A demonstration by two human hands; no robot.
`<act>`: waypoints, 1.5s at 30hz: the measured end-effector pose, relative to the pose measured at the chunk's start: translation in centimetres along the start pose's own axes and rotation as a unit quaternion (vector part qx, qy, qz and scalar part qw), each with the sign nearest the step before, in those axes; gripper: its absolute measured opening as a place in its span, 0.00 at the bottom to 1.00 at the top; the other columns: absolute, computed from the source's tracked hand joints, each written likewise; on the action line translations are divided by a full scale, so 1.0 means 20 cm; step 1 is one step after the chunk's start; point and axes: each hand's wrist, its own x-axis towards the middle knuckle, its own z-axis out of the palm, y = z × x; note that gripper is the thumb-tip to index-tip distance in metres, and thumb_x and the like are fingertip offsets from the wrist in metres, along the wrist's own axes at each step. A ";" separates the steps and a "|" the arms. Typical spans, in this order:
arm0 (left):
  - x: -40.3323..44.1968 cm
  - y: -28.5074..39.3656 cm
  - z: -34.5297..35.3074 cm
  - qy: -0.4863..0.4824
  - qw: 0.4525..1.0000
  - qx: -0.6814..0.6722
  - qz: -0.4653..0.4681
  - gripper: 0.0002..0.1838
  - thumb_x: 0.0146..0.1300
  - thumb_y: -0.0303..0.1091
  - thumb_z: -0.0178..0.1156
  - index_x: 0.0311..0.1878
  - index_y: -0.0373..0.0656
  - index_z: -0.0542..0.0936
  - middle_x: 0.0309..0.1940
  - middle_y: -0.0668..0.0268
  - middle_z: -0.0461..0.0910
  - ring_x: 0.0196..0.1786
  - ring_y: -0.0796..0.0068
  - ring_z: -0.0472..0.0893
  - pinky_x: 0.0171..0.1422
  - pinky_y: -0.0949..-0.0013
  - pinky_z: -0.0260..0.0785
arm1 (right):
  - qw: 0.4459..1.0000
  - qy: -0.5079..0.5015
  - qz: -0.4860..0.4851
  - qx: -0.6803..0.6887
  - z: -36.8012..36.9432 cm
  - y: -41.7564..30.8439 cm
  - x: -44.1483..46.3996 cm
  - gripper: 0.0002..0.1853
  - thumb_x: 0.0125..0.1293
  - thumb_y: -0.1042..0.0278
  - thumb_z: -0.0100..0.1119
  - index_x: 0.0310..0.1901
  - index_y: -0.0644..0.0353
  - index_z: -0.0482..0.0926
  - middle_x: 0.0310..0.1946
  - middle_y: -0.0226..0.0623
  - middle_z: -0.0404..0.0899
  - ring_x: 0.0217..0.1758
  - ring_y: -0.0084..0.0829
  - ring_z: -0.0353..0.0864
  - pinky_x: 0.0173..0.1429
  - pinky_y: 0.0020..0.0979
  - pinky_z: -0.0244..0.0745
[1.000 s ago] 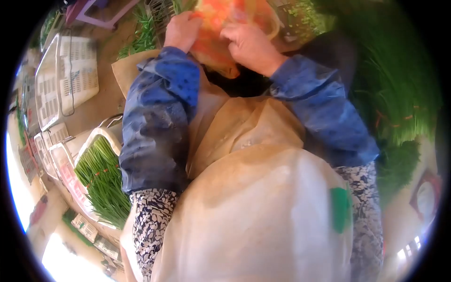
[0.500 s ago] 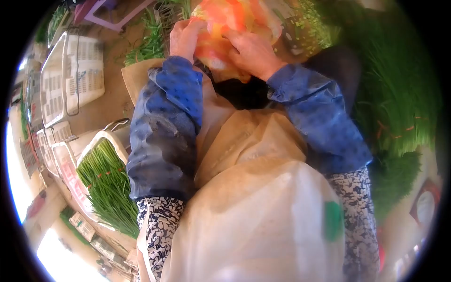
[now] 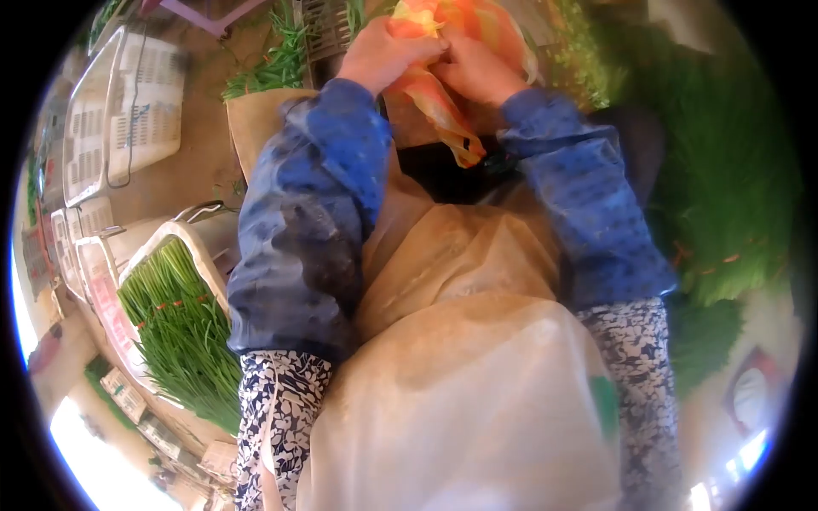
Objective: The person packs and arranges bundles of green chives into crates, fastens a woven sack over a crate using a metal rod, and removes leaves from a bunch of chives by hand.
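At the top of the head view, my left hand [image 3: 381, 54] and my right hand [image 3: 479, 70] meet, both closed on an orange-and-yellow plastic bag [image 3: 492, 25]. The bag is thin and crumpled. Its gathered part is pinched between my fingers, and a twisted end hangs below my hands over a dark area above my lap. Fingertips overlap there, so the exact grip is partly hidden. Blue sleeve covers [image 3: 311, 213] reach up both forearms, and a pale apron [image 3: 460, 383] spreads over my body.
On the left stands a white basket [image 3: 200, 247] of banded green stalks [image 3: 183, 332], with white perforated crates [image 3: 145, 102] beyond. Loose greens [image 3: 277, 55] lie at the upper left. A large heap of long green leaves [image 3: 707, 153] fills the right side.
My hands have come together and gathered the bag, which was spread wider before. A twisted end now hangs lower. The view has shifted slightly.
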 end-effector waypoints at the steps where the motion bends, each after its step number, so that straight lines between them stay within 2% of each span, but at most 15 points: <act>1: 0.02 -0.02 0.00 0.009 0.994 0.105 -0.004 0.21 0.47 0.41 0.64 0.38 0.32 0.79 0.31 0.58 0.81 0.36 0.67 0.81 0.42 0.67 0.72 | 1.000 -0.006 -0.004 -0.005 0.01 0.06 0.03 0.22 0.56 0.64 0.54 0.51 0.64 0.69 0.37 0.57 0.78 0.44 0.54 0.76 0.46 0.46 0.71; 4: 0.04 -0.05 0.01 0.028 0.955 0.296 0.000 0.24 0.45 0.47 0.65 0.35 0.33 0.80 0.30 0.56 0.81 0.36 0.65 0.81 0.42 0.66 0.72 | 0.999 0.032 -0.034 -0.017 0.01 0.08 0.07 0.20 0.56 0.59 0.56 0.47 0.63 0.74 0.37 0.57 0.77 0.43 0.53 0.77 0.46 0.44 0.72; 6: 0.07 -0.09 0.02 0.054 0.953 0.297 0.017 0.19 0.50 0.43 0.63 0.37 0.35 0.81 0.27 0.67 0.81 0.31 0.72 0.80 0.37 0.65 0.71 | 0.999 0.025 -0.016 0.020 -0.08 -0.02 0.02 0.21 0.56 0.53 0.57 0.41 0.65 0.77 0.37 0.58 0.77 0.42 0.52 0.78 0.44 0.43 0.73; 9: 0.04 0.00 0.02 0.018 0.994 -0.079 -0.070 0.27 0.45 0.48 0.67 0.39 0.32 0.79 0.33 0.57 0.81 0.38 0.67 0.80 0.45 0.65 0.71 | 0.987 0.047 0.012 -0.156 -0.10 -0.09 0.00 0.24 0.54 0.48 0.57 0.40 0.62 0.78 0.38 0.53 0.79 0.42 0.47 0.79 0.44 0.42 0.74; 12: -0.09 0.21 0.07 0.057 0.993 -0.100 -0.008 0.30 0.43 0.48 0.70 0.43 0.31 0.78 0.37 0.58 0.80 0.42 0.71 0.79 0.47 0.68 0.70 | 0.953 0.006 0.097 -0.288 -0.03 -0.12 0.02 0.21 0.53 0.51 0.56 0.44 0.57 0.78 0.40 0.47 0.80 0.45 0.44 0.80 0.44 0.42 0.75; 14: 0.00 0.08 0.07 0.097 0.995 0.024 -0.011 0.28 0.43 0.45 0.71 0.44 0.33 0.78 0.39 0.61 0.80 0.44 0.75 0.78 0.49 0.71 0.68 | 0.957 0.072 0.009 -0.281 0.04 -0.12 0.03 0.21 0.54 0.56 0.53 0.48 0.57 0.77 0.43 0.45 0.80 0.47 0.44 0.79 0.47 0.41 0.74; 16: 0.02 0.05 0.03 -0.101 0.988 -0.113 0.034 0.25 0.45 0.41 0.70 0.44 0.35 0.78 0.38 0.65 0.80 0.43 0.76 0.78 0.48 0.72 0.69 | 0.955 0.033 0.037 -0.294 0.05 -0.18 0.03 0.22 0.55 0.59 0.50 0.51 0.56 0.76 0.46 0.44 0.79 0.49 0.44 0.78 0.50 0.41 0.73; 20: 0.04 0.00 -0.03 -0.078 0.985 -0.125 -0.092 0.19 0.50 0.39 0.67 0.43 0.38 0.78 0.38 0.65 0.80 0.40 0.75 0.79 0.46 0.72 0.70 | 0.978 -0.066 0.158 -0.120 0.02 -0.21 0.04 0.22 0.52 0.65 0.60 0.49 0.65 0.75 0.43 0.48 0.79 0.48 0.43 0.78 0.51 0.39 0.72; 23: 0.05 -0.01 -0.03 -0.037 0.974 -0.157 -0.160 0.14 0.53 0.36 0.63 0.39 0.37 0.79 0.35 0.63 0.81 0.35 0.73 0.80 0.39 0.70 0.72 | 0.996 -0.064 0.024 -0.048 -0.05 -0.31 0.00 0.20 0.52 0.65 0.60 0.47 0.65 0.75 0.39 0.47 0.79 0.43 0.42 0.79 0.46 0.39 0.72; 26: 0.07 -0.07 -0.02 0.023 0.981 -0.121 -0.150 0.13 0.54 0.33 0.60 0.41 0.35 0.79 0.34 0.61 0.80 0.34 0.71 0.81 0.39 0.67 0.73 | 0.967 -0.077 -0.044 -0.240 -0.01 -0.30 -0.03 0.23 0.52 0.53 0.58 0.45 0.63 0.74 0.36 0.51 0.79 0.41 0.48 0.79 0.46 0.42 0.74; 28: 0.08 -0.13 -0.04 0.037 0.979 -0.112 -0.164 0.14 0.56 0.28 0.56 0.44 0.32 0.77 0.37 0.59 0.80 0.38 0.69 0.81 0.42 0.66 0.73 | 0.973 -0.014 -0.106 -0.206 0.01 -0.25 -0.03 0.22 0.52 0.57 0.56 0.45 0.64 0.74 0.36 0.53 0.79 0.41 0.49 0.79 0.47 0.43 0.73; 30: 0.08 -0.18 -0.05 0.011 0.973 -0.170 -0.154 0.16 0.56 0.23 0.54 0.48 0.30 0.74 0.40 0.57 0.80 0.42 0.66 0.81 0.47 0.65 0.73 | 0.996 -0.045 0.021 -0.069 -0.06 -0.19 -0.04 0.20 0.52 0.62 0.53 0.44 0.65 0.74 0.37 0.56 0.78 0.43 0.51 0.77 0.49 0.43 0.72; 31: 0.07 -0.18 -0.05 0.008 0.974 -0.168 -0.154 0.16 0.56 0.23 0.54 0.48 0.30 0.74 0.40 0.57 0.80 0.42 0.66 0.81 0.47 0.65 0.73 | 0.996 -0.045 0.022 -0.073 -0.09 -0.13 -0.04 0.23 0.53 0.64 0.53 0.51 0.64 0.72 0.30 0.49 0.78 0.36 0.46 0.78 0.42 0.39 0.71; 38: 0.02 -0.12 -0.02 -0.011 0.944 -0.283 -0.168 0.19 0.54 0.17 0.55 0.52 0.31 0.72 0.47 0.55 0.77 0.47 0.61 0.80 0.54 0.61 0.72 | 0.996 -0.003 0.048 -0.073 -0.11 -0.07 -0.09 0.21 0.53 0.67 0.54 0.50 0.63 0.72 0.29 0.46 0.78 0.34 0.42 0.78 0.40 0.35 0.71; 45: 0.04 -0.19 -0.01 -0.001 0.964 -0.227 -0.141 0.20 0.52 0.16 0.57 0.51 0.31 0.72 0.45 0.55 0.78 0.47 0.63 0.80 0.53 0.61 0.73 | 0.997 0.058 -0.040 0.016 -0.04 -0.08 -0.07 0.19 0.55 0.74 0.55 0.50 0.63 0.73 0.32 0.42 0.80 0.36 0.34 0.79 0.42 0.30 0.72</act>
